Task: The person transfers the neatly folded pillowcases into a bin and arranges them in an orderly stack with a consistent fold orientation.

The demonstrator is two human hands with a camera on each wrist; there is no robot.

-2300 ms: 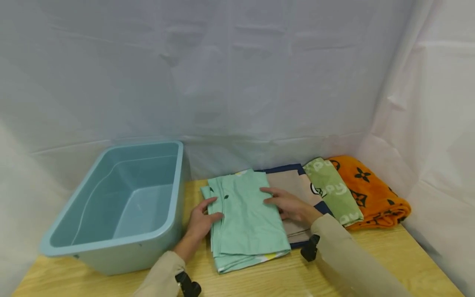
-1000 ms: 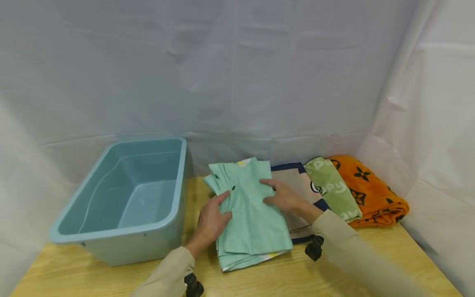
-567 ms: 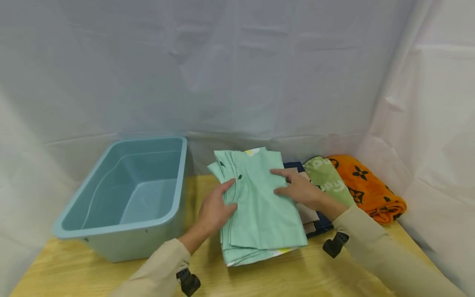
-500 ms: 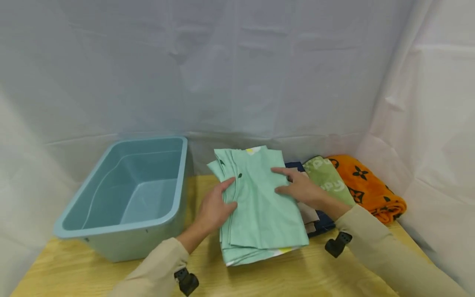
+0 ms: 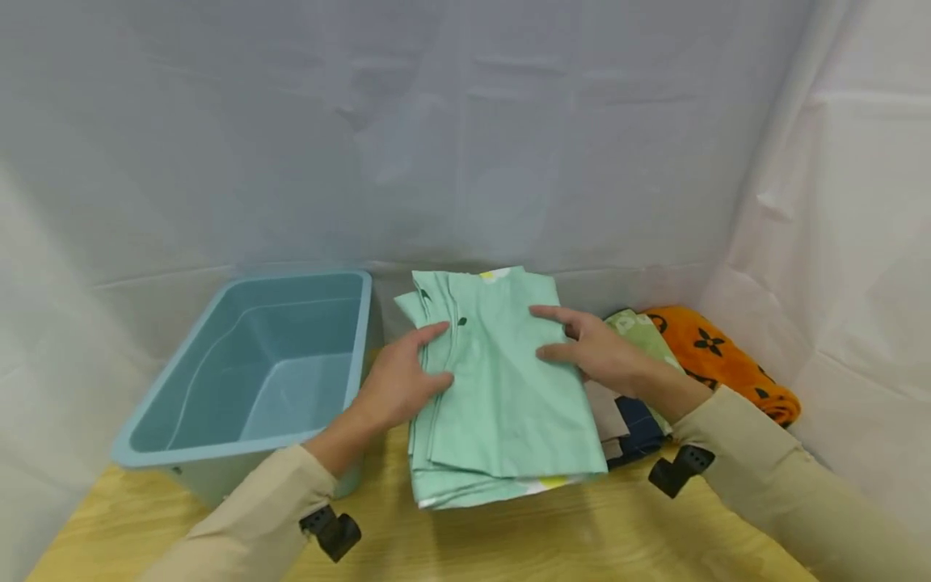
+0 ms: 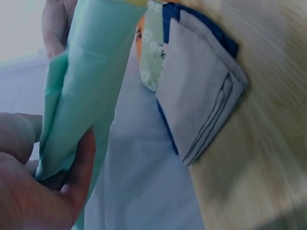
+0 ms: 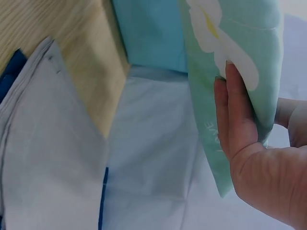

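White sheeting hangs behind a pale wooden bench (image 5: 553,541), where a blue-grey plastic tub (image 5: 182,453) stands at the left. Over the last couple of seconds the folded mint-green cloth (image 5: 502,404) has come up off the bench: earlier it lay flat on the wood with both hands pressing its edges, and now it is held clear of the surface, its far edge raised toward the backdrop and the whole bundle shifted a little leftward, toward the tub. The left hand (image 5: 396,388) has its grip closed on the cloth's left edge, thumb on top and fingers beneath, as the left wrist view confirms. The right hand (image 5: 596,352) clasps the right edge likewise. With the cloth lifted, the grey-and-navy folded piece (image 6: 201,91) beneath it lies uncovered. Beside that, to the right, lie a light-green printed cloth (image 5: 647,335) and an orange patterned towel (image 5: 727,364).
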